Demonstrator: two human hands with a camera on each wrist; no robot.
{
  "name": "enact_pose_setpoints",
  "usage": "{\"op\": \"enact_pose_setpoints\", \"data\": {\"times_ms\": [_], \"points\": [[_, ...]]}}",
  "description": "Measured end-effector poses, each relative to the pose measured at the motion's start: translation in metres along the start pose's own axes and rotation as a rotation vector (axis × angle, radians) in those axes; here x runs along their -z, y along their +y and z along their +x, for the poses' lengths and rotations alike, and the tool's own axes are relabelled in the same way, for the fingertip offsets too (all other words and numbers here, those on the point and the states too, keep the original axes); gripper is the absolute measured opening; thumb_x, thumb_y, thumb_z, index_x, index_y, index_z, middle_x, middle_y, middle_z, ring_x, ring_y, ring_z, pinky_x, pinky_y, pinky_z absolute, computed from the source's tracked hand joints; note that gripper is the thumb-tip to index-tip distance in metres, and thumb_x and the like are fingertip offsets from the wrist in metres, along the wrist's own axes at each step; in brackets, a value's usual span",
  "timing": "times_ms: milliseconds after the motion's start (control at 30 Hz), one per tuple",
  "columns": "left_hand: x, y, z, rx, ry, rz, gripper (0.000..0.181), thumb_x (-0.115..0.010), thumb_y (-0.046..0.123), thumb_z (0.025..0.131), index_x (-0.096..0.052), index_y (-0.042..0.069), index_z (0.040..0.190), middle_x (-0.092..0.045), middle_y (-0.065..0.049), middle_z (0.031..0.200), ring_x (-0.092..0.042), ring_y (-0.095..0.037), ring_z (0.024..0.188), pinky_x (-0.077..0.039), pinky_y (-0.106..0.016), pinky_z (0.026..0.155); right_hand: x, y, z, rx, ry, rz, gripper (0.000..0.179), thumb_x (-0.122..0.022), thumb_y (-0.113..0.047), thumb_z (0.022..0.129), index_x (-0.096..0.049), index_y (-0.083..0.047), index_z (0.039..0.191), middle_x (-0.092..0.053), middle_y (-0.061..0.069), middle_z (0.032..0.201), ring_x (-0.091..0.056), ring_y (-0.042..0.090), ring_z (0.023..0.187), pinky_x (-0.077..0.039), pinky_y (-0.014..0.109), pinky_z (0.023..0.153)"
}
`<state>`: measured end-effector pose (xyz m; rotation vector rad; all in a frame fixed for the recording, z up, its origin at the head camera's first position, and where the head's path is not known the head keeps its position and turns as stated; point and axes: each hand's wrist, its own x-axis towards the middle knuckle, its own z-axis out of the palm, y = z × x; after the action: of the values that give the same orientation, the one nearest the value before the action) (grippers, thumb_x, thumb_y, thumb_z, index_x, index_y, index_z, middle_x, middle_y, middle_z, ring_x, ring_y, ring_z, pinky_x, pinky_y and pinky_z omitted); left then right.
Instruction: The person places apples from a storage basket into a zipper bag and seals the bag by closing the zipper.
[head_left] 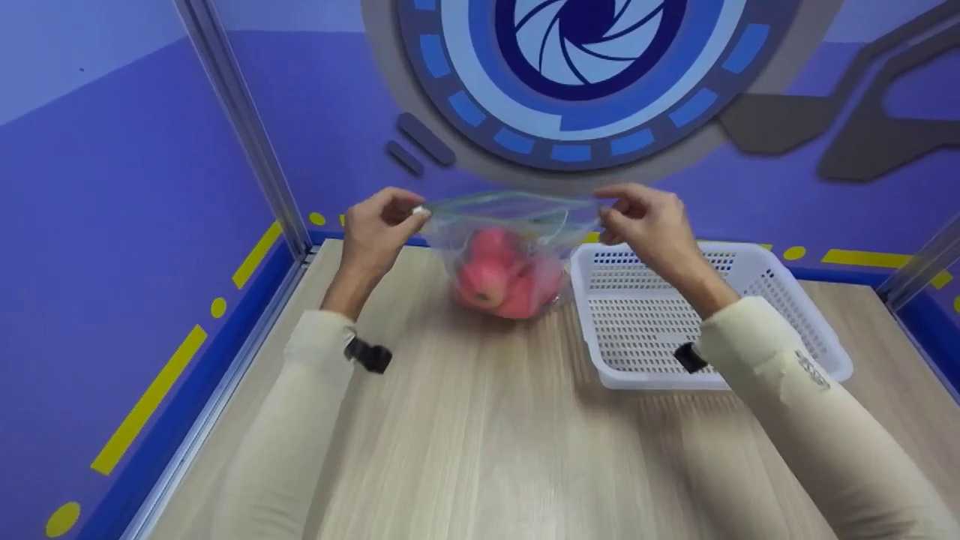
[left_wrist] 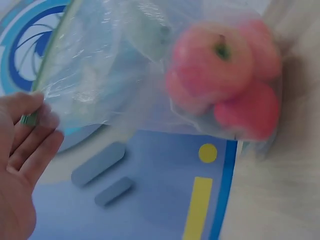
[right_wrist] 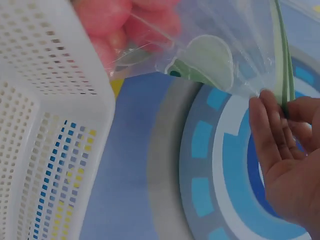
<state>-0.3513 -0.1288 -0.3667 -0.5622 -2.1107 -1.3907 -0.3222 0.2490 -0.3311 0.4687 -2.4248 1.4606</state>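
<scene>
A clear zip bag (head_left: 442, 244) with a green strip along its mouth hangs between both hands, its top edge stretched wide. Several red apples (head_left: 491, 281) lie bunched in its lower part, close over the wooden table. My left hand (head_left: 375, 229) pinches one top corner between thumb and fingers; the left wrist view shows the green strip end in that grip. At the opposite corner my right hand (head_left: 649, 225) pinches the strip, seen in the right wrist view with thumb and fingertips meeting on the bag (right_wrist: 225, 65). A green and white print shows on the bag's side.
A white perforated basket (head_left: 589, 330) stands on the table (head_left: 465, 420) right of the bag, under my right forearm. Blue and purple printed wall panels (head_left: 315, 135) rise behind and at the left, joined by a metal post (head_left: 244, 120).
</scene>
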Motion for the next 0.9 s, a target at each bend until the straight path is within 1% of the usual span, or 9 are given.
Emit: {"op": "enact_pose_setpoints", "data": {"times_ms": [133,200,267,367,433,567,667,800,900], "points": [[0.008,-0.009,-0.028,0.116,0.009,-0.133,0.017,-0.085,0.008,0.091,-0.080,0.000,0.106,-0.076,-0.006,0.091,-0.069,-0.017,0.079,-0.058,-0.024,0.071,-0.006,0.001,-0.019,0.079,-0.104,0.020,0.019,-0.072,-0.002,0.101,-0.079,0.001,0.118,-0.075,0.018,0.098,-0.075,0.015,0.078,-0.064,0.028,0.076],[0.010,-0.014,-0.039,0.148,0.031,-0.162,0.018,-0.085,0.009,0.092,-0.081,0.001,0.107,-0.076,-0.007,0.092,-0.068,-0.016,0.079,-0.057,-0.023,0.070,-0.007,0.001,-0.026,0.113,-0.137,0.006,0.018,-0.078,-0.004,0.097,-0.081,-0.001,0.114,-0.075,0.012,0.097,-0.074,0.014,0.080,-0.063,0.024,0.075],[0.012,-0.018,-0.047,0.156,0.059,-0.177,0.018,-0.085,0.010,0.092,-0.082,0.002,0.108,-0.077,-0.008,0.093,-0.067,-0.016,0.080,-0.057,-0.023,0.071,-0.008,0.002,-0.031,0.164,-0.157,-0.030,0.019,-0.082,-0.003,0.092,-0.083,-0.002,0.111,-0.074,0.008,0.095,-0.072,0.015,0.080,-0.061,0.020,0.072],[0.014,-0.021,-0.055,0.164,0.094,-0.214,0.019,-0.084,0.011,0.092,-0.082,0.001,0.108,-0.078,-0.011,0.095,-0.070,-0.018,0.081,-0.059,-0.024,0.074,-0.008,0.004,-0.039,0.281,-0.143,-0.161,0.021,-0.086,-0.001,0.087,-0.084,-0.005,0.107,-0.074,0.001,0.093,-0.066,0.013,0.078,-0.054,0.014,0.067],[0.015,-0.022,-0.058,0.175,0.108,-0.231,0.019,-0.086,0.011,0.091,-0.082,0.001,0.107,-0.078,-0.012,0.094,-0.071,-0.020,0.081,-0.060,-0.026,0.075,-0.009,0.006,-0.045,0.361,-0.122,-0.229,0.018,-0.086,0.002,0.087,-0.085,-0.006,0.103,-0.072,0.000,0.093,-0.067,0.013,0.079,-0.053,0.012,0.069],[0.018,-0.023,-0.068,0.223,0.114,-0.259,0.019,-0.087,0.012,0.089,-0.083,0.002,0.104,-0.078,-0.011,0.094,-0.073,-0.022,0.083,-0.062,-0.029,0.079,-0.011,0.013,-0.057,0.480,-0.117,-0.296,0.016,-0.087,0.004,0.084,-0.085,-0.008,0.095,-0.071,0.000,0.094,-0.068,0.014,0.083,-0.053,0.012,0.073],[0.022,-0.025,-0.083,0.267,0.107,-0.284,0.018,-0.086,0.011,0.091,-0.083,0.002,0.106,-0.079,-0.012,0.098,-0.075,-0.023,0.086,-0.063,-0.031,0.083,-0.014,0.016,-0.068,0.517,-0.186,-0.271,0.017,-0.087,0.005,0.084,-0.084,-0.008,0.094,-0.074,-0.002,0.096,-0.070,0.014,0.086,-0.055,0.013,0.075],[0.025,-0.028,-0.104,0.308,0.111,-0.316,0.017,-0.083,0.007,0.092,-0.083,0.001,0.108,-0.079,-0.013,0.101,-0.076,-0.025,0.090,-0.063,-0.034,0.086,-0.018,0.021,-0.085,0.508,-0.274,-0.210,0.019,-0.085,0.005,0.086,-0.084,-0.010,0.099,-0.077,-0.004,0.099,-0.072,0.014,0.086,-0.059,0.018,0.076],[0.023,-0.031,-0.117,0.333,0.124,-0.345,0.018,-0.082,0.001,0.092,-0.081,-0.002,0.110,-0.079,-0.014,0.102,-0.075,-0.024,0.092,-0.062,-0.033,0.088,-0.022,0.027,-0.095,0.514,-0.311,-0.205,0.018,-0.082,0.004,0.090,-0.082,-0.010,0.102,-0.078,-0.003,0.100,-0.072,0.015,0.085,-0.061,0.025,0.075]]}}
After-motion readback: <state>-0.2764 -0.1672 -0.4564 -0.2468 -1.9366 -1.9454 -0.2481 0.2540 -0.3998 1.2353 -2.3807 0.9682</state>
